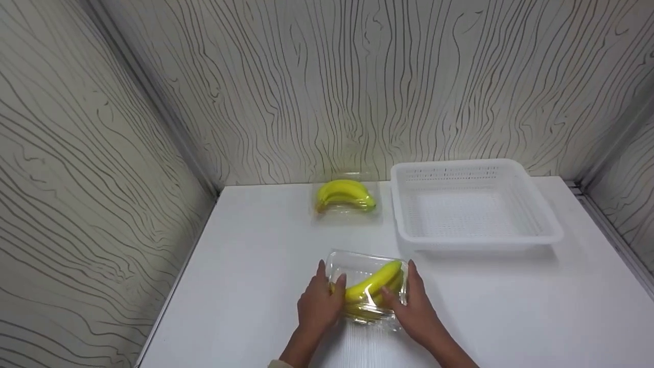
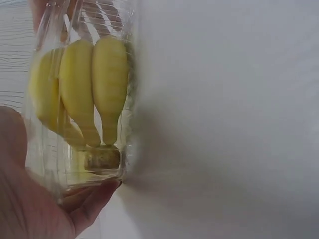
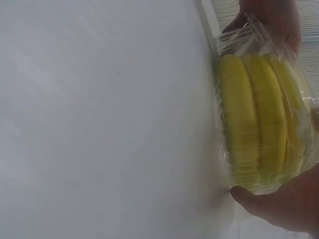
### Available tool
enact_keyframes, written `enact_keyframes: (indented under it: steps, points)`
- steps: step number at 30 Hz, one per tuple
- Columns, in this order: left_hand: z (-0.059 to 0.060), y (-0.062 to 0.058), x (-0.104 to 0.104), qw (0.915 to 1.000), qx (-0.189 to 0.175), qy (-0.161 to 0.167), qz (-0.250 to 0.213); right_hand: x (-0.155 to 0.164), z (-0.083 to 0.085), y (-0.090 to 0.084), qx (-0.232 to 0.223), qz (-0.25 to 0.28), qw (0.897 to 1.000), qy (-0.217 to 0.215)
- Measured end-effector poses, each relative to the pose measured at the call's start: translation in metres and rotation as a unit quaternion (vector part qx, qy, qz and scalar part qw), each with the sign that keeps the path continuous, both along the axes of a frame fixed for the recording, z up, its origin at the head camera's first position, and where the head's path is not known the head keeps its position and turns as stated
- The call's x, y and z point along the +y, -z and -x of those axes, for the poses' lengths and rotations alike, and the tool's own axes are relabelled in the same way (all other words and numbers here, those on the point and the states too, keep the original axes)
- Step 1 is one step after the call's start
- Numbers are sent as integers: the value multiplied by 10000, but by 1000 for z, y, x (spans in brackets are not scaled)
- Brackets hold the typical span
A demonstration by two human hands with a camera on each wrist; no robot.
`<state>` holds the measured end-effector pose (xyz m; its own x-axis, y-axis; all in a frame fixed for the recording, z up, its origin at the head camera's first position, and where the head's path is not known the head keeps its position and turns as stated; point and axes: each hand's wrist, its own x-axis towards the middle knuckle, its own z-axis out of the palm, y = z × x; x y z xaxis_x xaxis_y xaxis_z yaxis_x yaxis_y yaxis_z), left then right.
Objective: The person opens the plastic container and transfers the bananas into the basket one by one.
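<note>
Both hands clasp a clear box (image 1: 367, 289) of bananas (image 1: 374, 284) at the table's (image 1: 245, 266) near edge: left hand (image 1: 319, 302) and right hand (image 1: 415, 306) curl round its ends. Behind, a second pack (image 1: 346, 196) (also bananas) sits beside an empty white basket (image 1: 472, 204).

I see a clear plastic clamshell box (image 1: 366, 286) sitting on the white table, near its front edge. Inside lies a small bunch of yellow bananas (image 1: 375, 286), running diagonally, tips toward the far right, stem end toward the near left. The lid looks closed; glare on the plastic hides some detail. The left wrist view shows three fruits side by side joined at a brownish stem (image 2: 102, 158). Peel is smooth, bright yellow, faintly green at the tips.
</note>
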<state>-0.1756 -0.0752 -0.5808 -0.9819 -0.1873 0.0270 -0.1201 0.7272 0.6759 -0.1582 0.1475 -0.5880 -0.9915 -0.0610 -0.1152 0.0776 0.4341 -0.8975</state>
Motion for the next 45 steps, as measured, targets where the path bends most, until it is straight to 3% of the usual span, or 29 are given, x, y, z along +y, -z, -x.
enact_keyframes:
  steps: [7, 15, 30, 38, 45]
  points:
    - [-1, 7, 3, 9984, -107, 119, -540, 9, 2, 2, 2, 227, 9997, 36]
    - [0, 14, 4, 9986, -150, 33, -506, 10, 3, 6, -53, 519, 9986, 23]
    - [-2, 14, 1, 9978, 34, 194, -634, 11, 2, 3, -105, 619, 9980, -81]
    - [-2, 21, -1, 9923, -43, -107, -1234, 12, 1, 2, -125, 542, 9984, -64]
    - [-5, 23, -5, 9908, 77, 48, -1354, 11, 0, 3, -89, 526, 9986, -27]
